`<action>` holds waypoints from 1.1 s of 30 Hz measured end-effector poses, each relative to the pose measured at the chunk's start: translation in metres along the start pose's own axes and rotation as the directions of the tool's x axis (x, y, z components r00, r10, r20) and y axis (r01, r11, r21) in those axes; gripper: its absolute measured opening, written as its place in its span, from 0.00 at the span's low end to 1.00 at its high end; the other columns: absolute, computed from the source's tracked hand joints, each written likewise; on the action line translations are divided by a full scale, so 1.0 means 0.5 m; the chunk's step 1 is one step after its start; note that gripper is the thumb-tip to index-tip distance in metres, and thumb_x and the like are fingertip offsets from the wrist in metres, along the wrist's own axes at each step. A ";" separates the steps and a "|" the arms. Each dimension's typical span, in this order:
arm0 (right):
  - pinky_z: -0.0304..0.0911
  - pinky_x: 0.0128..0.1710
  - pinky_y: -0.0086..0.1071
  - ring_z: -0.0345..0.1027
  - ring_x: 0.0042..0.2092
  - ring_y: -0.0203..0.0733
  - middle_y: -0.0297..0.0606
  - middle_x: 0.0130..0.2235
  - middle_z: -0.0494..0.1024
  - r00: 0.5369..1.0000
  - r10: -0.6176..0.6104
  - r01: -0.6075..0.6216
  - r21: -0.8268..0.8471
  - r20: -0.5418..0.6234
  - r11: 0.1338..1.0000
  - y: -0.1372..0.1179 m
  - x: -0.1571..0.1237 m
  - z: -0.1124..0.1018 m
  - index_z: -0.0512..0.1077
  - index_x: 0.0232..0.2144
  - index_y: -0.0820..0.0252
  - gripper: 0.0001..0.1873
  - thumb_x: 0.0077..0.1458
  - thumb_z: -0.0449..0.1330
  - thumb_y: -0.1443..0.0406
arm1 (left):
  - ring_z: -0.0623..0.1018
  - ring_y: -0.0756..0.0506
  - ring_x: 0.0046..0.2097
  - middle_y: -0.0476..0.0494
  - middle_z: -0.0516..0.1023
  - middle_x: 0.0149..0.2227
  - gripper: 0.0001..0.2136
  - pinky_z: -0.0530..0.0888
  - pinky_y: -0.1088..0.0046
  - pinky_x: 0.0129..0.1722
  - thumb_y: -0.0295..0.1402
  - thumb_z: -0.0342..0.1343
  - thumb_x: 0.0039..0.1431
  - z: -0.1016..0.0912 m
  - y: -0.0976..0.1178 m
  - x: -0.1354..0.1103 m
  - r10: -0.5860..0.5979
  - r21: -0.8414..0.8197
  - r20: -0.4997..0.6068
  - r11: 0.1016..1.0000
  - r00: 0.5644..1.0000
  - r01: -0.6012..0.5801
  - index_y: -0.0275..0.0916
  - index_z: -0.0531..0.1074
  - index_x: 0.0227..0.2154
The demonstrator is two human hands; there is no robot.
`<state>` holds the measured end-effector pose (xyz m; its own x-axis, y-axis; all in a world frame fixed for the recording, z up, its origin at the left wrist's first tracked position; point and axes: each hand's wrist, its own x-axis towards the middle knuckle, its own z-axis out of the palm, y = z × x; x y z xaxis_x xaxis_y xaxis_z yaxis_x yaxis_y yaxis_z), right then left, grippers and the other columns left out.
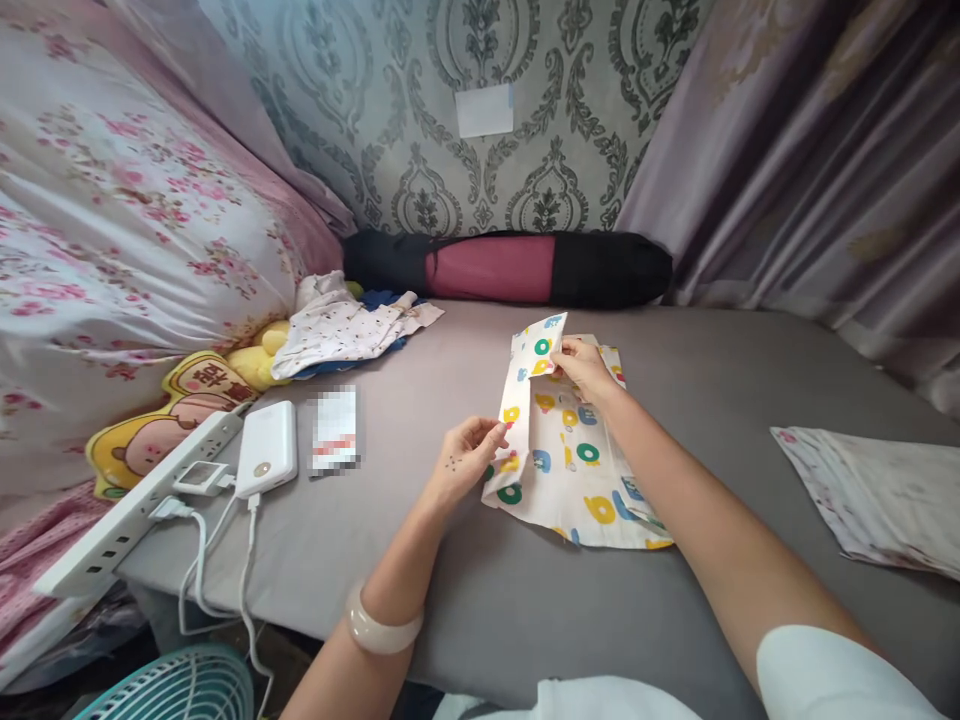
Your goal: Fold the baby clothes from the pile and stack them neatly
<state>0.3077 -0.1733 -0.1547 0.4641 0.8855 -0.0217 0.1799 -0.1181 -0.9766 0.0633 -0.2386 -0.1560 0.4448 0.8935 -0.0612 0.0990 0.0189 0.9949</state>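
Observation:
A small cream cloth point(570, 470) printed with coloured rings and shapes lies on the grey bed sheet point(465, 580). Its left edge is lifted and folded over. My left hand point(466, 458), with a pale bangle on the wrist, pinches the lower part of that raised edge. My right hand point(585, 368) pinches the upper corner of the same edge, farther from me. Both hands are closed on the cloth.
A folded floral cloth point(877, 495) lies at the right. A heap of small clothes point(352, 325) sits at the back left beside a yellow plush cushion point(187, 400). A white power bank point(268, 448), power strip point(135, 505), cables and a teal fan point(176, 688) are at the left. A black-and-pink bolster point(510, 268) lines the wall.

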 end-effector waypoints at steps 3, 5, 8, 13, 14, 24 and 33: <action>0.68 0.27 0.24 0.71 0.26 0.34 0.35 0.29 0.79 0.994 0.104 -0.103 0.048 -0.016 0.994 0.024 -0.010 -0.016 0.73 0.30 0.63 0.08 0.44 0.58 0.75 | 0.75 0.49 0.33 0.44 0.78 0.31 0.19 0.72 0.73 0.34 0.50 0.55 0.57 0.004 -0.003 -0.001 0.028 0.067 0.004 0.997 1.000 -0.029 0.35 0.74 0.34; 0.66 0.24 0.23 0.69 0.24 0.32 0.32 0.24 0.76 0.979 0.201 -0.199 0.062 -0.028 0.978 0.038 -0.015 -0.021 0.71 0.27 0.62 0.08 0.43 0.59 0.76 | 0.75 0.48 0.33 0.44 0.78 0.32 0.18 0.72 0.73 0.33 0.48 0.53 0.59 0.005 -0.010 -0.001 0.053 0.153 -0.009 0.987 0.999 -0.051 0.36 0.75 0.36; 0.67 0.24 0.23 0.69 0.23 0.32 0.31 0.22 0.74 0.959 0.283 -0.278 0.096 -0.036 0.956 0.048 -0.015 -0.024 0.70 0.26 0.62 0.06 0.45 0.60 0.75 | 0.75 0.47 0.35 0.43 0.79 0.36 0.14 0.73 0.71 0.35 0.43 0.51 0.61 0.006 -0.022 0.001 0.139 0.346 -0.008 0.930 0.990 -0.127 0.38 0.75 0.37; 0.66 0.24 0.26 0.70 0.25 0.36 0.33 0.23 0.73 0.941 0.288 -0.289 0.024 -0.179 0.957 0.044 0.006 -0.017 0.68 0.27 0.60 0.06 0.50 0.63 0.66 | 0.73 0.41 0.51 0.42 0.78 0.48 0.11 0.69 0.60 0.54 0.34 0.51 0.62 0.009 -0.046 0.006 0.381 0.564 0.158 0.722 0.911 -0.400 0.41 0.75 0.42; 0.67 0.26 0.27 0.71 0.28 0.38 0.34 0.26 0.75 0.940 0.269 -0.277 -0.008 -0.209 0.961 0.045 0.011 -0.013 0.69 0.30 0.60 0.08 0.48 0.65 0.66 | 0.72 0.41 0.53 0.42 0.77 0.50 0.11 0.68 0.58 0.56 0.33 0.51 0.62 0.009 -0.052 0.007 0.403 0.577 0.195 0.690 0.894 -0.436 0.41 0.74 0.44; 0.62 0.54 0.37 0.65 0.56 0.50 0.47 0.57 0.70 0.976 -0.139 0.000 -0.634 -0.170 0.773 0.089 0.020 0.030 0.57 0.60 0.64 0.33 0.51 0.56 0.71 | 0.67 0.37 0.60 0.42 0.74 0.55 0.12 0.65 0.53 0.58 0.31 0.54 0.60 0.010 -0.080 0.008 0.376 0.669 0.283 0.582 0.882 -0.462 0.42 0.72 0.46; 0.62 0.52 0.34 0.65 0.53 0.48 0.46 0.49 0.72 0.925 -0.308 0.358 -0.786 0.224 0.504 0.079 0.005 0.008 0.71 0.52 0.63 0.25 0.53 0.49 0.75 | 0.66 0.37 0.60 0.42 0.73 0.56 0.10 0.66 0.52 0.58 0.31 0.52 0.61 0.011 -0.068 0.002 0.314 0.675 0.304 0.595 0.899 -0.436 0.42 0.72 0.45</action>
<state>0.3127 -0.1740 -0.1943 0.1792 0.9560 0.2323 0.9384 -0.0952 -0.3322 0.0654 -0.2407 -0.1905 0.7016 0.6734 0.2332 0.4662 -0.6812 0.5645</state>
